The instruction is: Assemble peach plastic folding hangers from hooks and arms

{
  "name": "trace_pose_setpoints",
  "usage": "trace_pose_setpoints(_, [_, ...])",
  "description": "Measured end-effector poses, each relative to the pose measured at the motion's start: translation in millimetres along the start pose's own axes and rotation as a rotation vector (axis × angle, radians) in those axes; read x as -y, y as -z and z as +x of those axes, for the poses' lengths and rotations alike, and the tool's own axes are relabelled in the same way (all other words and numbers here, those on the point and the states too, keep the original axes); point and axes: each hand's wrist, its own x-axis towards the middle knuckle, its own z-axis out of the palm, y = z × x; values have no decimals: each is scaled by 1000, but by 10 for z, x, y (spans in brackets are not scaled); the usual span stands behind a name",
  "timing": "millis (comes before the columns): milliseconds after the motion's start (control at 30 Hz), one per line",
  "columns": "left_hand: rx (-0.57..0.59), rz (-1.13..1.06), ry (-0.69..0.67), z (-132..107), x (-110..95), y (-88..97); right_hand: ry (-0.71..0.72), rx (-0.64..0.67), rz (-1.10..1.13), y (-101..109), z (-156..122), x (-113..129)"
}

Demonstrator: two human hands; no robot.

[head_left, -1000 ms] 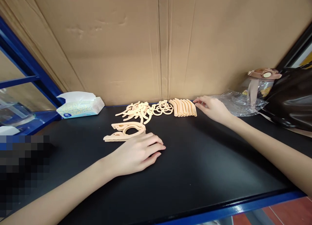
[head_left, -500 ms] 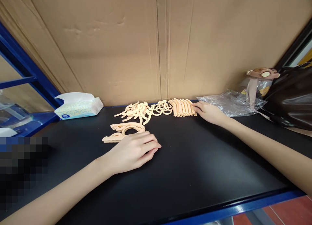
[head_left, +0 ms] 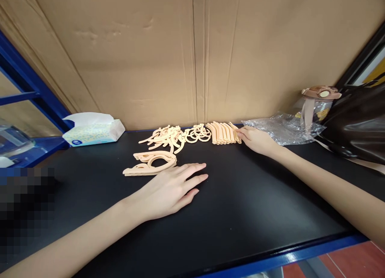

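My left hand (head_left: 173, 189) rests on the black table with its fingers spread, holding nothing. Just behind it lie stacked beige plastic pieces (head_left: 141, 171) with a round opening, like folded hangers; the hand hides a little of their near edge. My right hand (head_left: 257, 139) pinches the outermost beige arm piece (head_left: 234, 127) at the right end of a row of similar curved arm pieces (head_left: 221, 132). That piece leans slightly away from the row. Left of the row are a cluster of ring-shaped pieces (head_left: 197, 135) and a loose heap of curved, hook-like pieces (head_left: 164, 136).
A tissue pack (head_left: 93, 133) stands at the back left. At the back right, crumpled clear plastic (head_left: 279, 127) lies beside a bottle with a brown lid (head_left: 321, 92) and a dark bag (head_left: 357, 129). Cardboard (head_left: 135, 61) walls the back. The table's blue edge (head_left: 285, 256) runs along the front.
My left hand has spread its fingers and shifted slightly toward the front right. In my right hand, the end arm piece has tilted a little away from the row.
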Motion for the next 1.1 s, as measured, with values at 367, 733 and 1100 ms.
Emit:
trace_pose_setpoints(367, [56, 117, 160, 236, -153, -70, -54, -4, -128, 30, -29, 87])
trace_pose_setpoints(733, [67, 11, 171, 155, -125, -59, -81, -66, -340, 94, -24, 160])
trace_pose_setpoints(1100, [41, 21, 154, 149, -126, -33, -82, -84, -476, 129, -77, 202])
